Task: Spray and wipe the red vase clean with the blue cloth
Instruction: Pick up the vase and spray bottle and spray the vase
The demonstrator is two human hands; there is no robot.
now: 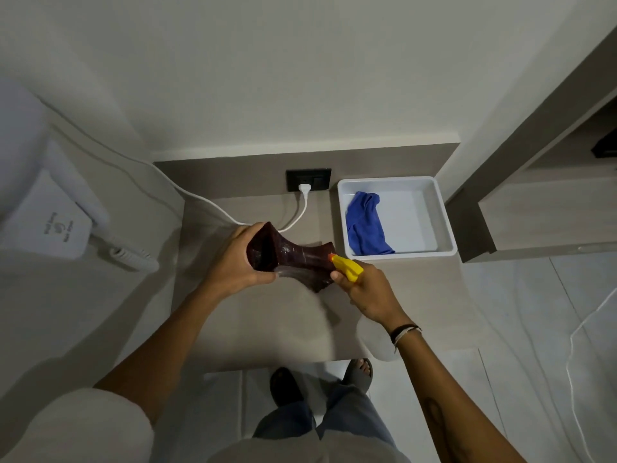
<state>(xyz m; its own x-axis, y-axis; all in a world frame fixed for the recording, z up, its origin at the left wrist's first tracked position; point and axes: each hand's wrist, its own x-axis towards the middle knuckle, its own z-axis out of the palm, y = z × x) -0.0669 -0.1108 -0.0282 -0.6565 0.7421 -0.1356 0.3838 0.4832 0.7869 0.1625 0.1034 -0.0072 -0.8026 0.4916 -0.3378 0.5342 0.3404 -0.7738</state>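
My left hand grips the dark red vase by its wide mouth and holds it tilted on its side above the bedside table, mouth towards me. My right hand holds a spray bottle with a yellow head, its orange nozzle almost touching the vase's narrow waist. The bottle's pale body hangs below my wrist. The blue cloth lies crumpled in a white tray at the table's right rear, apart from both hands.
A black wall socket with a white plug and cable sits behind the vase. A white phone-like unit with a coiled cord stands on the left. The beige table top ends near my feet. Shelving rises on the right.
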